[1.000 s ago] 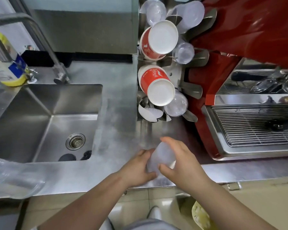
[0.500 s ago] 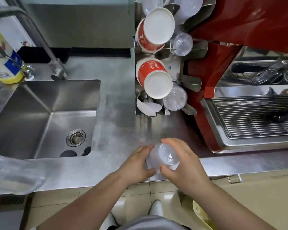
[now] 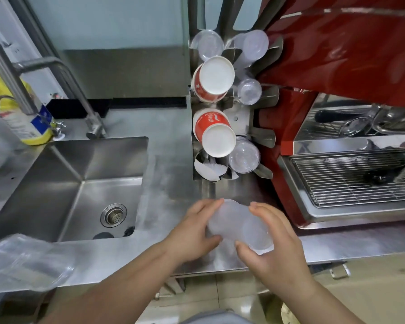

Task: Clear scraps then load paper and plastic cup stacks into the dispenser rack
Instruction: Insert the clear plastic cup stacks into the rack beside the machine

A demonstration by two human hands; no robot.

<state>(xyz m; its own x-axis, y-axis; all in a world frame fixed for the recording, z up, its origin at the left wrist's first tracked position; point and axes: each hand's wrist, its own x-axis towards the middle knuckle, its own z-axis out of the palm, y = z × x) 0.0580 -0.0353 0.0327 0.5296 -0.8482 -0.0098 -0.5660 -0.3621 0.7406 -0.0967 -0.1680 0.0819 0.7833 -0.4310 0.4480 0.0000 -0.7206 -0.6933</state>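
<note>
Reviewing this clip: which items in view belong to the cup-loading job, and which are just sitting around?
Part of the job:
- clear plastic cup stack, held between left hand and right hand
- dispenser rack
- red paper cups in the rack
- clear cups in the rack

Just lying about:
- sink
- faucet
- yellow bottle
- red espresso machine
- crumpled plastic wrap

White script runs along the red paper cups (image 3: 208,123) in the rack, too blurred to read; the yellow bottle's label (image 3: 26,126) likewise.
</note>
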